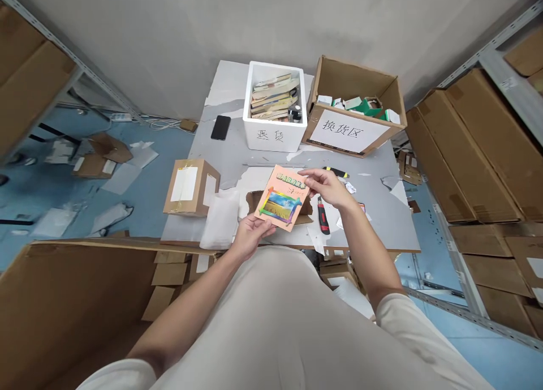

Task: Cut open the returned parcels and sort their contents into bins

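A thin pink book [280, 200] with a landscape picture on its cover is held tilted above the front of the table. My left hand [251, 235] grips its lower left corner between thumb and fingers. At its upper right edge, my right hand [324, 185] pinches the book. Beneath it lies a piece of brown cardboard [254, 201], partly hidden. A red and black cutter [323, 215] rests just right of the book, and a yellow and black cutter [336, 172] lies beyond my right hand.
A white foam box [275, 136] of books and a labelled carton [348, 131] with green and white packages stand at the back. On the left are a phone [220, 128], a closed carton [192, 187] and white wrapping [219, 219]. Shelves of cartons [462, 152] flank the right.
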The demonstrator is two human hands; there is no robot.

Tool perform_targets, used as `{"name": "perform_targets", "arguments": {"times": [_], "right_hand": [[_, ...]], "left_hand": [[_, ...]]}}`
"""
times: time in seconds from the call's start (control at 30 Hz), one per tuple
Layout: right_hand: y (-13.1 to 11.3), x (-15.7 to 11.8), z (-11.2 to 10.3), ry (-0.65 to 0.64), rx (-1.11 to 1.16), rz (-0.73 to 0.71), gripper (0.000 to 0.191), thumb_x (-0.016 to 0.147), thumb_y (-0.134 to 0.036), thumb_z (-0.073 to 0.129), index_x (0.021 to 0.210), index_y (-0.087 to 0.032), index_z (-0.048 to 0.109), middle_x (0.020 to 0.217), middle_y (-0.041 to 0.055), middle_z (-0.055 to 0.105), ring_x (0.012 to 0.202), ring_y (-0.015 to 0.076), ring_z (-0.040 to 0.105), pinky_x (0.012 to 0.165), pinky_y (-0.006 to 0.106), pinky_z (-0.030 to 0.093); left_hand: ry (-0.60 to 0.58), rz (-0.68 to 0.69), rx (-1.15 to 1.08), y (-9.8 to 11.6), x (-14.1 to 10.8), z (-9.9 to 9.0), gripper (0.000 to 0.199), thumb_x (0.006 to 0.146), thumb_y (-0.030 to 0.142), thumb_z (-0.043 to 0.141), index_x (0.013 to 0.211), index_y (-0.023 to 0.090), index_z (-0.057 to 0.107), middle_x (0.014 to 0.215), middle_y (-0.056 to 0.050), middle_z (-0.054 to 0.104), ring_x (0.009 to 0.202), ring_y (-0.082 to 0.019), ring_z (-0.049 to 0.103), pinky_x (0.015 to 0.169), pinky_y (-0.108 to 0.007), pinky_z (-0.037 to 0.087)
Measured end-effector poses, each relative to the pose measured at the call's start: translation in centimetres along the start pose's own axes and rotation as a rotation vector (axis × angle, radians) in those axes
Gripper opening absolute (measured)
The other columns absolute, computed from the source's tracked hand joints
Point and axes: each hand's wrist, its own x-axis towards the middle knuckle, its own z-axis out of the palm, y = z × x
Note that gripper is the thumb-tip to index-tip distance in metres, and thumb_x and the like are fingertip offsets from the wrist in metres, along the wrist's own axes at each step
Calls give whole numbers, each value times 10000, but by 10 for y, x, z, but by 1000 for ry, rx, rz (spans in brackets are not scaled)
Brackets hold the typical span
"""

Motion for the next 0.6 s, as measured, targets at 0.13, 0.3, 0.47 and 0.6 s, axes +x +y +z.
{"name": "perform_targets", "arguments": {"times": [0.13, 0.3, 0.47, 0.6], "right_hand": [[10, 4, -1, 14, 10, -5, 416, 774, -504, 655, 1025, -176, 703, 765, 26, 684, 583, 103, 560, 540, 256, 504], [15, 8, -3, 39, 39, 5, 401, 763, -498, 664, 1001, -178, 707, 712, 2, 657, 555, 88, 541, 524, 241, 492], [19, 7, -10, 20, 71, 13, 417, 765, -482, 670, 1061, -189, 692, 712, -2, 653, 550, 93, 558, 540, 251, 504], [19, 4, -17, -67, 129, 1, 486, 807, -479, 593, 1222, -228, 626, 851, 29, 683, 688, 147, 630, 630, 307, 543]], "left_hand": [[68, -7, 50, -3, -2, -6, 441, 606, 442, 812, 903, 147, 673, 861, -77, 738, 784, -200, 712, 721, -303, 572], [73, 16, 84, -8, -1, -9, 434, 599, 445, 815, 872, 134, 684, 830, -86, 739, 751, -194, 710, 710, -303, 574], [82, 33, 49, -10, -2, -5, 432, 596, 456, 814, 860, 139, 685, 788, -63, 729, 717, -170, 697, 692, -283, 560], [19, -42, -54, -9, 0, -5, 379, 596, 418, 828, 830, 150, 695, 704, -36, 708, 635, -116, 660, 630, -223, 528]]}}
